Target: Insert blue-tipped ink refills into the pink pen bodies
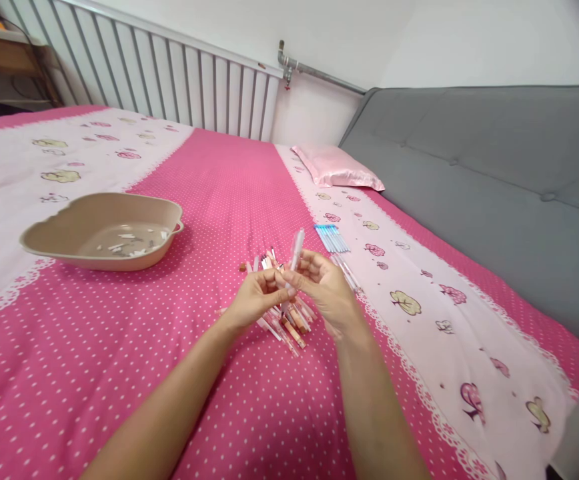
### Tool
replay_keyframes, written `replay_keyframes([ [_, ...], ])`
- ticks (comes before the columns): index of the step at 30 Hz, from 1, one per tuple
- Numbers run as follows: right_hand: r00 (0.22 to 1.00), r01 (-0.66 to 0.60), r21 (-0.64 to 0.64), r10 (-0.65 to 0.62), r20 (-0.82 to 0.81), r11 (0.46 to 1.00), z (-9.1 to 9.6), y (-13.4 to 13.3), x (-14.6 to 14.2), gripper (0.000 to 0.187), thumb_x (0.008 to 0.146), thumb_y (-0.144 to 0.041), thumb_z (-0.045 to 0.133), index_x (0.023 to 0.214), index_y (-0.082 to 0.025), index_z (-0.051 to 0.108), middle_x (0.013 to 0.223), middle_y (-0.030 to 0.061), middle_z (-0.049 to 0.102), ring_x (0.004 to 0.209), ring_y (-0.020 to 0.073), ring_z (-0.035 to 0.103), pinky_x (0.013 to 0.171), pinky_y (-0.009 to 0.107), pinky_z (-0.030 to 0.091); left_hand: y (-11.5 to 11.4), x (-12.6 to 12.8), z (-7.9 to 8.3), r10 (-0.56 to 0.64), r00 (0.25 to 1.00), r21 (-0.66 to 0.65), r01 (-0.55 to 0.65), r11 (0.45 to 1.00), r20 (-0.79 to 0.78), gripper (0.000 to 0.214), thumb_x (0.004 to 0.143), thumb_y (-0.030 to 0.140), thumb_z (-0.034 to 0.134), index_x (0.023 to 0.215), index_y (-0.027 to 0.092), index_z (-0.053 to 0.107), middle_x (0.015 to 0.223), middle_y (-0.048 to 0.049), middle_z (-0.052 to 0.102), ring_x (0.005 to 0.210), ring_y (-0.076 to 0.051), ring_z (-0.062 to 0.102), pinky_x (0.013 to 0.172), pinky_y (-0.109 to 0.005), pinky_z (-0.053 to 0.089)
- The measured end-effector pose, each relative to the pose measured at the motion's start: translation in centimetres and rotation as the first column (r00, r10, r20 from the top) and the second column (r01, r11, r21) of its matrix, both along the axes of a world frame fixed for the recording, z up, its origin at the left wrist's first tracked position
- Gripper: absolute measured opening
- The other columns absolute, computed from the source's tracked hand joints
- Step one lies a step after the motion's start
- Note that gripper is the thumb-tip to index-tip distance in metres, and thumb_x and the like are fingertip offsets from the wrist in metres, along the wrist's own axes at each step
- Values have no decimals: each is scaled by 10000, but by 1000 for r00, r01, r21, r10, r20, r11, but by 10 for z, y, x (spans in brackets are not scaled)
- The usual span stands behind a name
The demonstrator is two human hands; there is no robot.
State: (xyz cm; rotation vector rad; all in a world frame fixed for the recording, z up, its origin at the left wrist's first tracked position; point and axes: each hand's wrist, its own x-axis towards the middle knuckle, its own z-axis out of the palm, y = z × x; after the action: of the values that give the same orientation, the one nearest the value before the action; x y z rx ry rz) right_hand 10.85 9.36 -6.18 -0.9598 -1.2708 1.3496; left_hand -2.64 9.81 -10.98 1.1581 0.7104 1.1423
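Note:
Both my hands meet over a loose pile of pens [292,330] on the bed. A pale, translucent pen [297,247] stands nearly upright between them. My right hand [322,283] closes on its middle with thumb and fingers. My left hand [262,293] pinches at its lower part, where the fingers hide some of it. The pile below mixes pink, white and orange-brown pens lying in different directions. Right of my hands, a row of blue pens [332,239] lies side by side, and several pale pink pens [348,272] lie just nearer to me.
A beige plastic basin [102,257] with small white and grey pieces inside rests on the left. Farther back are a pink pillow [339,167], a grey padded headboard [479,147] and a white radiator [169,73]. The bedspread [229,173] is pink with patterned bands.

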Motion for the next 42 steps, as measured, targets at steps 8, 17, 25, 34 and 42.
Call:
replay_keyframes([
  [8,998,-57,-59,55,-41,997,8,-2,2,355,774,-236,608,1123,-204,552,996,51,672,945,163,621,864,327,480,0,-3,2,-44,999,31,44,999,0,242,726,334,679,772,103,622,565,-5,614,473,-84,548,497,-199,431],
  [17,997,-9,-61,4,-77,998,3,0,3,410,643,-208,730,1027,-172,591,824,24,678,794,155,647,757,296,511,-1,-2,1,-62,998,61,61,996,21,218,712,298,695,732,112,582,566,10,605,472,-78,554,488,-190,448],
  [25,999,19,-43,-21,-43,999,-4,3,2,440,593,-252,774,993,-197,599,785,-13,610,739,123,612,670,247,514,0,-1,1,-35,999,50,34,998,9,229,677,275,724,708,109,569,608,2,620,496,-73,562,500,-183,450],
  [34,997,-52,-11,51,-52,999,5,-1,1,341,755,-257,630,1088,-204,572,1018,50,652,976,157,594,869,306,475,-1,-3,2,-25,1000,38,25,999,-2,243,690,317,710,722,107,590,562,1,612,464,-79,549,477,-188,442],
  [42,997,-47,-32,44,-71,998,4,0,1,357,735,-206,645,1082,-184,564,873,30,685,825,145,641,820,311,486,-1,-2,3,-38,999,52,37,998,25,229,689,300,712,708,111,584,576,5,616,472,-80,557,482,-190,451],
])
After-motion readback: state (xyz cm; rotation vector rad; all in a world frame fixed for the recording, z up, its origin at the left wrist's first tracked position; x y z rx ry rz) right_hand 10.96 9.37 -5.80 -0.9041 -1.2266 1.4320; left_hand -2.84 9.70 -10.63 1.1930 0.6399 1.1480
